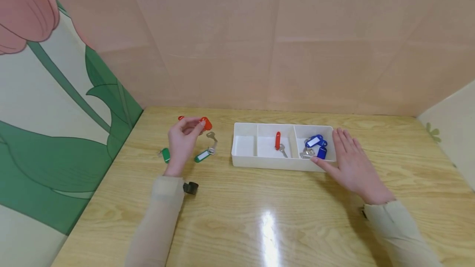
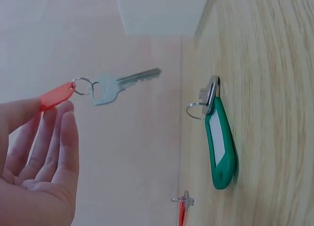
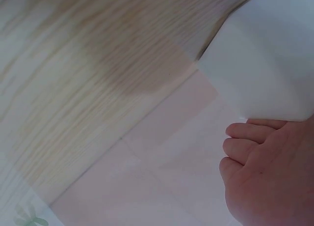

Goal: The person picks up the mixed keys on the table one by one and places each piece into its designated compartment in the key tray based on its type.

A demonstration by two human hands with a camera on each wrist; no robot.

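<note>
My left hand (image 1: 183,141) pinches a red key tag (image 1: 206,123) between thumb and fingers. From its ring a silver key (image 2: 105,90) hangs above the table, left of a white box (image 1: 274,162) with three compartments. My right hand (image 1: 352,166) rests against the box's right end, fingers straight and thumb at the front wall. A red-tagged key (image 1: 278,140) lies in the middle compartment. Several blue key tags (image 1: 322,152) with keys fill the right one; the left one holds nothing. Below my left hand lies a green key tag (image 2: 224,147) with its key.
Another green key tag (image 1: 165,155) lies left of my left wrist. Partly behind the left hand is another red key tag (image 1: 180,118). The wooden table (image 1: 230,217) meets a pinkish wall (image 1: 274,52) at the back and a painted panel (image 1: 59,135) at the left.
</note>
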